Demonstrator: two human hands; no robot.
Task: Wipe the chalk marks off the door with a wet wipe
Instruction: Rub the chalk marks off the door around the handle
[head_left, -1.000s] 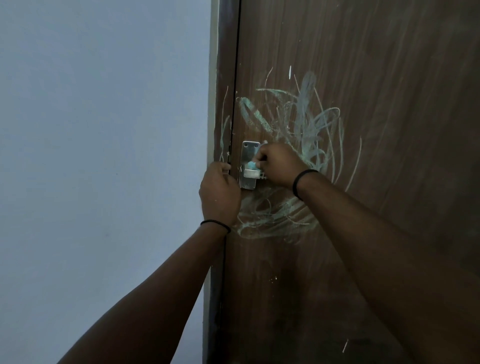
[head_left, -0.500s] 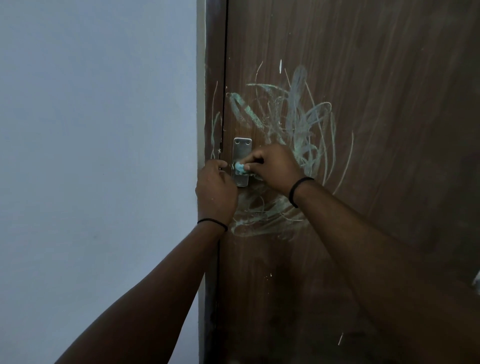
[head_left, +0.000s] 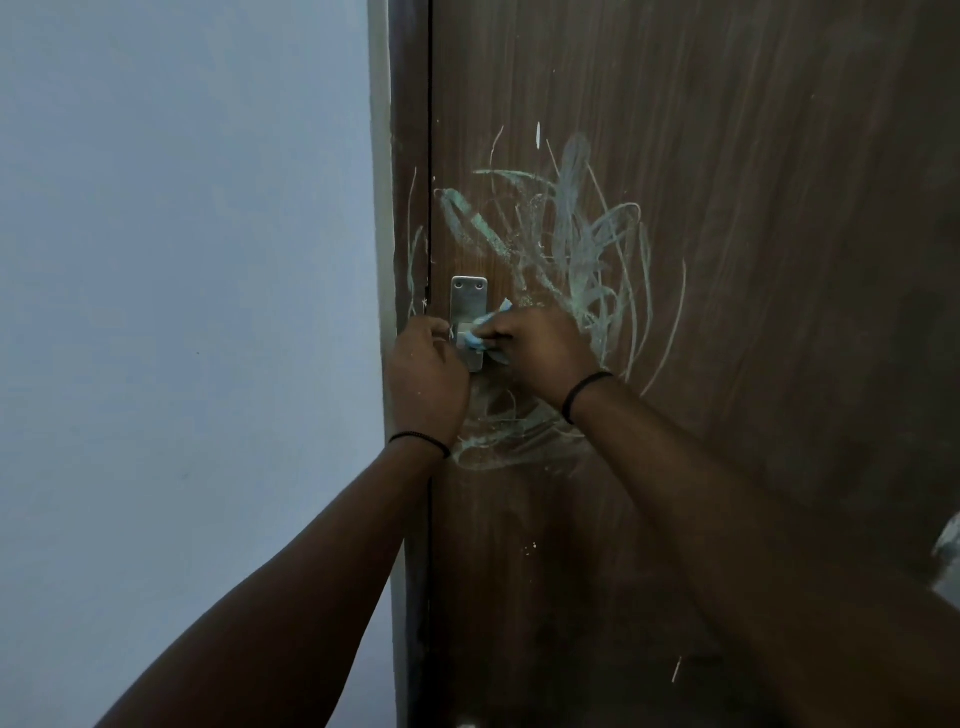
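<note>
Since earlier frame: crumpled pale-blue wet wipe (head_left: 480, 332) shifted slightly on small steel latch plate (head_left: 468, 312). Right hand (head_left: 537, 353) pinches wipe; left hand (head_left: 426, 371) curled at door edge, hold unclear. Pale green chalk scribbles (head_left: 576, 244) on brown wooden door (head_left: 753, 260) mostly intact. Risk: small wad smears chalk, snags on latch.

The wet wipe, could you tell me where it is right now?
In the head view, the wet wipe is pinched in the right hand, against the metal latch plate near the door's left edge.
</note>
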